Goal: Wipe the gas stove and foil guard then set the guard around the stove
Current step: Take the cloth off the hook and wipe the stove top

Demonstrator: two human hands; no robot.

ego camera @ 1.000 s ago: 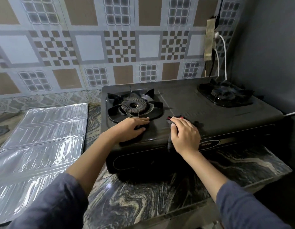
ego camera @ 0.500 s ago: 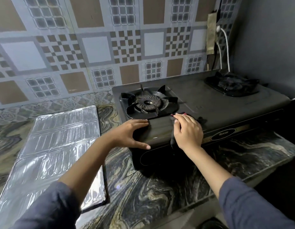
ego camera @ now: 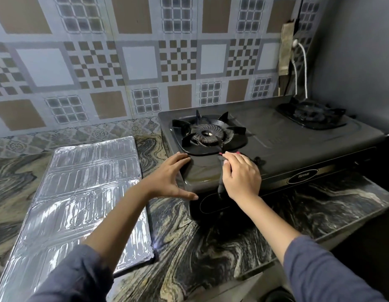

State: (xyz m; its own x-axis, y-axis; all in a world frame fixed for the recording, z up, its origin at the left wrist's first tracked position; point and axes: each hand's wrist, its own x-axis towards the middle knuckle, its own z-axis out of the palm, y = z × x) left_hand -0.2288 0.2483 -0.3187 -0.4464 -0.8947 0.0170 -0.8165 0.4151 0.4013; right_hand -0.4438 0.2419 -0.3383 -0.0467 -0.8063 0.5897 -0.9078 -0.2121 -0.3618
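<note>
A black two-burner gas stove [ego camera: 298, 144] stands on the marbled counter at the right. My left hand [ego camera: 169, 177] holds its front left corner, fingers flat on the top and thumb against the front edge. My right hand [ego camera: 239, 175] presses a dark cloth [ego camera: 220, 188] on the stove's front edge, just in front of the left burner [ego camera: 207, 136]; most of the cloth is hidden under the hand. The silver foil guard [ego camera: 80, 192] lies flat and folded on the counter to the left of the stove.
The patterned tiled wall runs behind the stove. A white cable [ego camera: 302, 62] and a wall fitting hang at the back right, near the right burner [ego camera: 311, 115]. The counter's front edge [ego camera: 243, 277] is below my arms. A grey wall closes the right side.
My left hand slid from beside the left burner to the stove's front left corner. My right hand stayed on the cloth at the front edge. The view shifted left.
</note>
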